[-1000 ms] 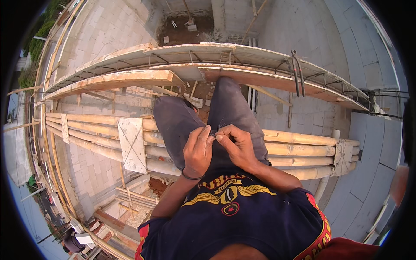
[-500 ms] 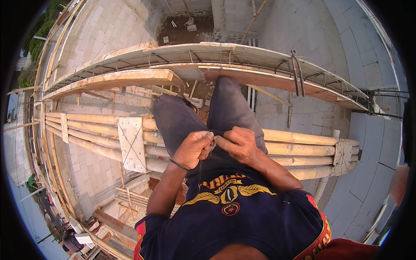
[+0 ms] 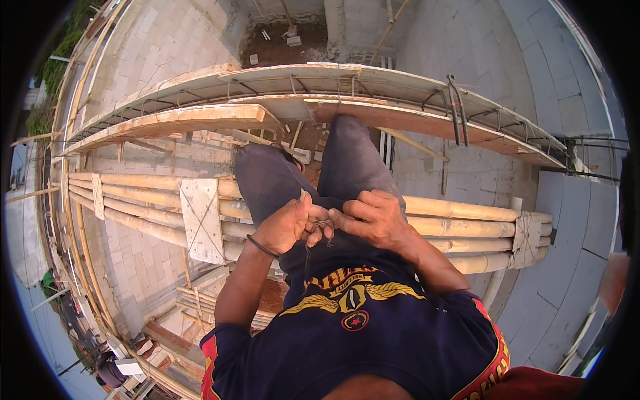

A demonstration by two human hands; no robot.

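Note:
Above my lap, both hands meet over some thin dark wire (image 3: 323,223), thin enough that it could also be string. My left hand (image 3: 288,225) has its palm turned up and thumb raised, and the strands lie across its half-curled fingers. A loose end hangs below it. From the right, my right hand (image 3: 375,219) pinches the strands at the left fingertips; its other fingers are curled in. A pair of long-handled pincers (image 3: 459,110) hangs over the edge of the formwork board beyond my knees.
I sit on a row of bamboo poles (image 3: 460,230) high over the ground, bound with boards like the white one (image 3: 200,220). In front runs a timber beam form (image 3: 393,117) with steel bars (image 3: 253,90) inside. Block walls (image 3: 147,60) surround the drop below.
My left hand has turned palm up and its fingers have loosened, so the wire strands now show across them. The right hand keeps its pinch in nearly the same place.

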